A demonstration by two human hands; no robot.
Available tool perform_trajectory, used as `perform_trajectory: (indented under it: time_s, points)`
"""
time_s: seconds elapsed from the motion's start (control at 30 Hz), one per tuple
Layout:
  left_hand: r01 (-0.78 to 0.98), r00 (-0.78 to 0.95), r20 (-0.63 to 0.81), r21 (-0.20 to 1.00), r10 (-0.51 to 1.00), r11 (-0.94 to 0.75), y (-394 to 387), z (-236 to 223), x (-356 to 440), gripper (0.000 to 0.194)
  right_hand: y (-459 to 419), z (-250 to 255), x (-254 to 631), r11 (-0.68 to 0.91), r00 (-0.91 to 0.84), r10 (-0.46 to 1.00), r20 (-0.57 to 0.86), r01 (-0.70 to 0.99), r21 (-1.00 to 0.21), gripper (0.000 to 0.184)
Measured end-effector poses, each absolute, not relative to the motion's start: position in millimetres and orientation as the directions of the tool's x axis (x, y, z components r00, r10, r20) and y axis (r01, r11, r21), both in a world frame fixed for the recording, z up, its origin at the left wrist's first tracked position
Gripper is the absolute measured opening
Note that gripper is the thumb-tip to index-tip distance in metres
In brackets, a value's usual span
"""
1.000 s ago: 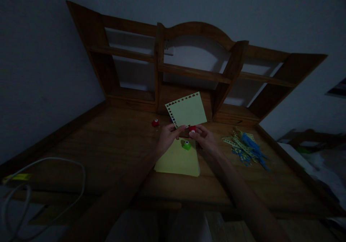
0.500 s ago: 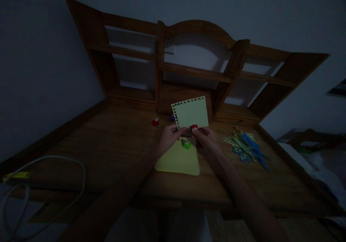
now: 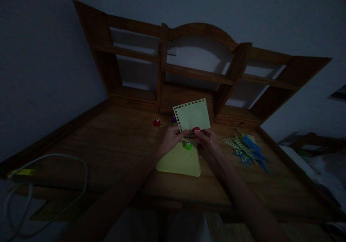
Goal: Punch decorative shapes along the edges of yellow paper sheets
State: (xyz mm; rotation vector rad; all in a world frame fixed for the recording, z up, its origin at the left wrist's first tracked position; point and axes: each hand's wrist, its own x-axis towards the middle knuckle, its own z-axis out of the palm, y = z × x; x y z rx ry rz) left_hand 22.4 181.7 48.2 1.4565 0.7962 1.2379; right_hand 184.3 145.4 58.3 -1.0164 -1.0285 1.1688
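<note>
My left hand (image 3: 171, 138) is closed on the lower left edge of a pale yellow sheet of paper (image 3: 193, 114). Small star and heart holes run along the sheet's top and left edges. My right hand (image 3: 208, 141) grips a red craft punch (image 3: 196, 129) at the sheet's lower edge, thumb on the punch. Whether its slot is around the paper I cannot tell. Below the hands, a green craft punch (image 3: 187, 146) rests on a stack of yellow paper (image 3: 180, 162). Another red craft punch (image 3: 157, 122) stands left of the sheet, and a purple one (image 3: 173, 119) is partly hidden behind it.
Punched yellow and blue paper strips (image 3: 248, 148) lie in a pile on the right of the wooden desk (image 3: 116, 144). A wooden shelf unit (image 3: 200, 72) rises at the back. A white cable (image 3: 85, 173) loops over the front left edge, near a yellow object (image 3: 23, 172).
The view has shifted slightly, so everything sits a little lower and further right. Both hands keep their hold on the sheet and the red craft punch.
</note>
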Motion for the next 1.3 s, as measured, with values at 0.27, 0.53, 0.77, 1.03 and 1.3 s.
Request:
perform_trajectory:
  time_s: [0.27,0.53,0.77,1.03,1.3]
  points:
    - [-0.097,0.3,0.307,0.952,0.903,-0.291,177,53,23,0.026,146,53,181,0.111,0.105,0.991,0.078,-0.358,-0.927,0.019]
    - [-0.079,0.257,0.304,0.953,0.917,-0.294,180,46,23,0.034,151,44,181,0.09,0.039,0.996,0.082,-0.256,-0.962,0.029]
    - [-0.007,0.034,0.305,0.952,0.952,-0.305,192,40,17,0.041,154,40,180,0.089,-0.005,0.996,0.092,-0.172,-0.981,0.034]
    - [-0.09,-0.02,0.29,0.953,0.957,-0.291,195,41,12,0.041,151,48,178,0.054,-0.046,0.997,0.069,-0.264,-0.963,0.033]
    - [-0.191,-0.065,0.179,0.963,0.982,-0.189,195,42,11,0.035,160,52,188,-0.119,-0.074,0.992,-0.099,-0.346,-0.931,0.045]
